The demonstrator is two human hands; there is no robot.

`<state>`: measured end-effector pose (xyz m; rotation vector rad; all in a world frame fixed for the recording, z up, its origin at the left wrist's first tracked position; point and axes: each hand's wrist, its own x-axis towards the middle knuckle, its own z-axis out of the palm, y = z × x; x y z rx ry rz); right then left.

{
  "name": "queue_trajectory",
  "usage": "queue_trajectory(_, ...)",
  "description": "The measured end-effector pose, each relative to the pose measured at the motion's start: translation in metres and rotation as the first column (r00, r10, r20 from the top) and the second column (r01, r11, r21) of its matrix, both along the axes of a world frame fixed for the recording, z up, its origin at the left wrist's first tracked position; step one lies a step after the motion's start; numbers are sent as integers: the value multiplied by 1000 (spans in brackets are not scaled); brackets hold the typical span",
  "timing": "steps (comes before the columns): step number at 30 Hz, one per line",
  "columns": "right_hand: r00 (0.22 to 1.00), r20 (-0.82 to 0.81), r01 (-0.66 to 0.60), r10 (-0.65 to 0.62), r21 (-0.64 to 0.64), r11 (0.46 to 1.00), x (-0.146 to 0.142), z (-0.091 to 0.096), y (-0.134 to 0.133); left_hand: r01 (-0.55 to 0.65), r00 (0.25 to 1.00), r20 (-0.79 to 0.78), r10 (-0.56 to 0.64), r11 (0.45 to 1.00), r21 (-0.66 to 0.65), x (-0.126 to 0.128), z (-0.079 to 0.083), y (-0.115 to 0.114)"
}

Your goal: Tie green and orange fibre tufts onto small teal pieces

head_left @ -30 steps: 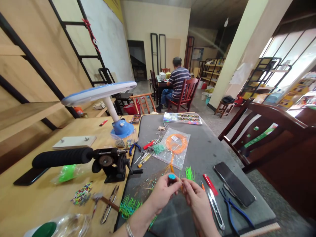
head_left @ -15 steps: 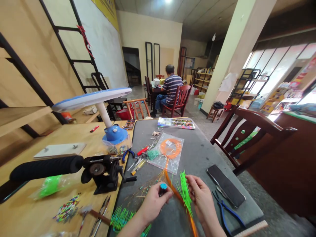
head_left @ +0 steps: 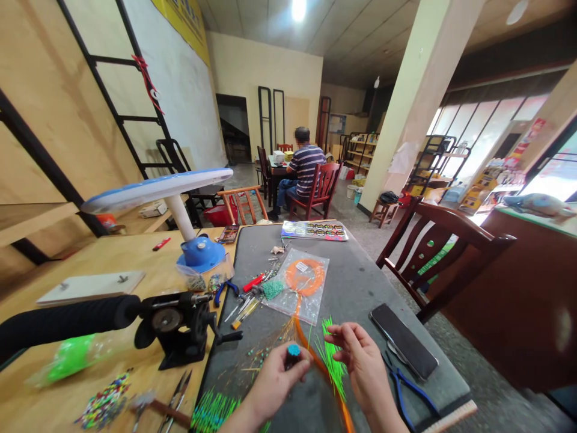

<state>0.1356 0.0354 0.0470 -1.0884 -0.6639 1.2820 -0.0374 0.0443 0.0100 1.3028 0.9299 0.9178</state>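
My left hand (head_left: 276, 381) is closed around a small dark tube with a blue cap (head_left: 293, 351), low over the grey mat (head_left: 360, 282). My right hand (head_left: 363, 359) pinches a bunch of thin bright green strands (head_left: 332, 355) that fan out beside it. An orange cord (head_left: 315, 356) runs between my hands from a clear bag holding an orange coil (head_left: 303, 280). Green strands with coloured tips (head_left: 213, 412) lie by my left forearm.
A black hand-crank tool with a foam handle (head_left: 171, 322) stands on the wooden table, with a blue lamp (head_left: 198, 251), loose beads (head_left: 103, 404), scissors (head_left: 174, 402). A black phone (head_left: 402, 340) and blue pliers (head_left: 408, 394) lie right. A wooden chair (head_left: 444, 252) stands beside; a seated person (head_left: 303, 171) far back.
The view has tilted upward. My right hand has drawn the green strands up and apart from my left hand, which keeps hold of the blue-capped tube.
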Motion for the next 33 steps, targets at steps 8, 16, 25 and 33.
queue_trajectory(8, 995, -95, -17, 17, 1, 1000, 3, 4, 0, 38, 998, -46, -39, 999, -19, -3, -8, -2)
queue_trajectory(16, 992, -129, 5, -3, 17, 1000, 8, 3, 1, 52, 996, -70, -51, 999, 12, -4, -13, -1)
queue_trajectory(25, 995, -78, 62, -60, 23, 998, 13, 7, 2, 37, 999, -17, -37, 999, -5, -4, -12, 1)
queue_trajectory(33, 861, 411, -294, 299, -76, 953, 9, -12, -18, 38, 936, 321, 146, 864, -501, -10, 23, -9)
